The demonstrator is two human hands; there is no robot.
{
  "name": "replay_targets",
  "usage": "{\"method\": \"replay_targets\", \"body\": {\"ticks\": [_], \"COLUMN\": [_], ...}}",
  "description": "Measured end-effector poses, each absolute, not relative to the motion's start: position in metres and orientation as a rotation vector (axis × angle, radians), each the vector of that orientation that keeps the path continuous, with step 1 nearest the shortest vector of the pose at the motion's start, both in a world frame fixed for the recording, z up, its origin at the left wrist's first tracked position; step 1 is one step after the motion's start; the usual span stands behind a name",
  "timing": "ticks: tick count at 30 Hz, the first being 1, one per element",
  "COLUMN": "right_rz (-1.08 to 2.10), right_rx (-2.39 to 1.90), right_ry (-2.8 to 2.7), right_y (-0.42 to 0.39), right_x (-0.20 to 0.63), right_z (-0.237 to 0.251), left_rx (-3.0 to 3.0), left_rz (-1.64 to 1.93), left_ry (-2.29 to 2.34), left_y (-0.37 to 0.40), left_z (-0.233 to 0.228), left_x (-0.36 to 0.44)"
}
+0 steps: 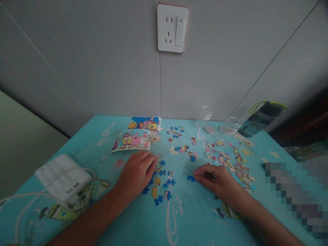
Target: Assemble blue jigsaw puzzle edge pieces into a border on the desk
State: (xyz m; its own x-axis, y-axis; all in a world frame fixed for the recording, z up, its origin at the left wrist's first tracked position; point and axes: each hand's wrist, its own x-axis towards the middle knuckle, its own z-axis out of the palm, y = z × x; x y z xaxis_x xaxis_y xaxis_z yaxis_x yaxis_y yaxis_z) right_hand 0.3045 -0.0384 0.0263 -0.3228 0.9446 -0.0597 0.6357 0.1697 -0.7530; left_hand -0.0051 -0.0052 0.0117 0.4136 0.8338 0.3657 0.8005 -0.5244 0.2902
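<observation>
Turquoise table [194, 218], scattered puzzle pieces [230, 160], power bank [63, 177]

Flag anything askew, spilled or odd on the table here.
Nothing damaged or spilled. Loose puzzle pieces lie scattered, unsorted. The dark water bottle lies tipped on its side at the wall. The right hand pinches a blue piece; the left hand rests on a blue cluster.

Matt cardboard puzzle pieces [161, 186], glossy printed card [131, 140], smooth plastic tablecloth [194, 218] — clear glass jars [206, 118]
</observation>
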Motion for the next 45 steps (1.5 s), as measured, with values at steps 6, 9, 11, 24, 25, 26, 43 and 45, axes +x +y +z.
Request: {"method": "replay_targets", "body": {"ticks": [6, 9, 11, 24, 25, 26, 43, 45], "right_rz": [1.005, 0.884, 0.822, 0.505, 0.462, 0.426, 0.287, 0.295], "right_rx": [-1.469, -1.468, -1.419, -1.23, -1.246, -1.268, -1.816, -1.833], "right_ry": [-1.987, -2.001, -2.058, -2.47, -2.456, -2.433, -2.043, -2.063], "right_y": [-0.036, -0.034, -0.031, -0.027, -0.026, -0.024, 0.006, 0.006], "right_x": [0.296, 0.279, 0.264, 0.21, 0.216, 0.225, 0.422, 0.423], "right_z": [0.024, 0.026, 0.03, 0.028, 0.03, 0.033, 0.018, 0.02], "left_rx": [2.59, 2.597, 2.614, 2.72, 2.734, 2.75, 2.981, 2.988], "left_rz": [0.734, 0.723, 0.732, 0.736, 0.74, 0.752, 0.677, 0.673], "left_ry": [1.432, 1.401, 1.362, 1.269, 1.261, 1.252, 1.167, 1.158], "left_y": [-0.005, -0.006, -0.007, -0.002, -0.003, -0.004, -0.004, -0.003], "left_z": [0.01, 0.008, 0.006, -0.011, -0.012, -0.012, -0.024, -0.026], "left_x": [-0.004, -0.004, -0.003, -0.009, -0.008, -0.007, -0.014, -0.016]}}
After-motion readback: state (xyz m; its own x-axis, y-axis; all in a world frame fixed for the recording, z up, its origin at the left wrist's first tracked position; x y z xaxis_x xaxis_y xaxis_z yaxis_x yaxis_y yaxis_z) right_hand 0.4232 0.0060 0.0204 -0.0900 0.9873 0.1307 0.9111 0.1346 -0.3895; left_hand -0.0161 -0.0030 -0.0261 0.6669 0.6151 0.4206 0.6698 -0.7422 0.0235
